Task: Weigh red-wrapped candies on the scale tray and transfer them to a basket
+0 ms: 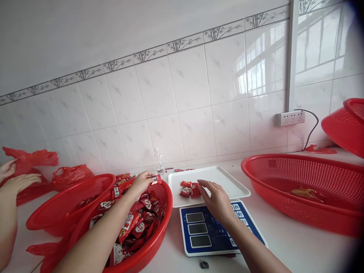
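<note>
My left hand is closed on a small red packet, held above the far rim of a red basket. Many red and dark red snack packets fill that basket. On the white tray of a weighing scale lies a little group of red packets. My right hand reaches over the scale's blue panel, fingers stretched out and thumb apart, its fingertips at the rightmost packet. The scale's displays look dark.
Another person's hands handle a red plastic bag at far left. A second red basket stands beside mine. Large red baskets occupy the right. A clear bottle is by the wall, below a power strip.
</note>
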A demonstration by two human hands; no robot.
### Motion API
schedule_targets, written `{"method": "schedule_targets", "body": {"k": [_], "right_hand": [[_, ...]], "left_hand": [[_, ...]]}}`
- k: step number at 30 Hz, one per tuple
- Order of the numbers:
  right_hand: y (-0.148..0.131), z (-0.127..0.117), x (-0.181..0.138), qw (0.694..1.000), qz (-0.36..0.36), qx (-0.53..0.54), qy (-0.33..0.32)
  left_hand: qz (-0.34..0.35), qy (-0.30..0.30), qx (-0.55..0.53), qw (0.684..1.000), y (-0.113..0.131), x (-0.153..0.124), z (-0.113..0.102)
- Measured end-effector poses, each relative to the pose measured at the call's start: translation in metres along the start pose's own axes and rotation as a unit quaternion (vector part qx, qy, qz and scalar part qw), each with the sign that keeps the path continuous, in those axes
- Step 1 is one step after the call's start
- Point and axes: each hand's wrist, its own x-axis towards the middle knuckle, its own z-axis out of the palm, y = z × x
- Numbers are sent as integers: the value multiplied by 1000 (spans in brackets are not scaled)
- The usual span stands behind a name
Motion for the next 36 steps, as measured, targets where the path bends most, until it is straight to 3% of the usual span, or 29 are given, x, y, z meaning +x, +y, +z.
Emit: {"method": "schedule_targets", "body": {"k": [10, 14, 17, 23, 26, 31, 34, 36], "right_hand": [[-2, 1, 0, 996, -20, -79, -38], [-3, 0, 1, 996, -18, -84, -40], [-3, -1, 1, 995, -8, -90, -45], [-3, -3, 3, 995, 8, -80, -53], [-3, -4, 2, 997, 18, -54, -55], [-3, -3, 2, 993, 70, 88, -21], [-2, -6, 5, 943, 141, 299, 23], [1, -10, 8, 861, 192, 468, 52]], "left_hand": [[30, -82, -62, 994, 35, 5, 65], [60, -105, 71, 990, 42, 10, 89], [79, -98, 165, 978, 38, 12, 95], [119, -87, 164, 975, 26, 12, 74], [104, -78, 141, 982, 21, 7, 56], [73, -81, 45, 993, 12, -6, 25], [27, -78, -62, 995, 11, -11, 10], [-9, -75, -144, 987, 13, -12, 3]]}}
